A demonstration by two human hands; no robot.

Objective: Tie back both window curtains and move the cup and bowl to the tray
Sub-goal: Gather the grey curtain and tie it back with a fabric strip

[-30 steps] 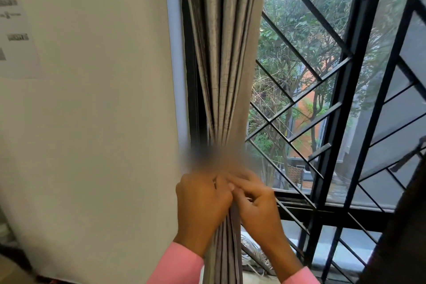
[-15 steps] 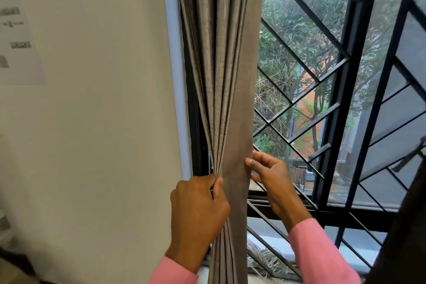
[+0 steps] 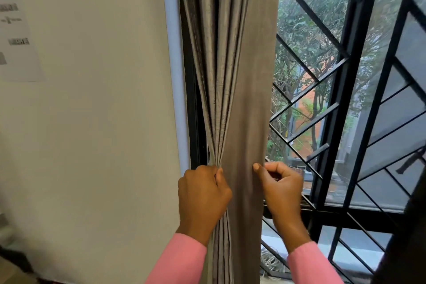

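Curtain (image 3: 232, 76) hangs at twelve o'clock against the window frame (image 3: 192, 99), its pleats bunched where the left hand (image 3: 202, 200) clenches them at seven o'clock. The right hand (image 3: 281, 187), at five o'clock, pinches the flat outer panel's edge between thumb and curled fingers. No tie-back is visible; neither are cup, bowl or tray. If either grip loosens before a band goes round, the gathered folds will likely fan open.

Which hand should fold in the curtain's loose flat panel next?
Right. The right hand already pinches the curtain at its free edge; the left hand is busy clamping the gathered pleats.
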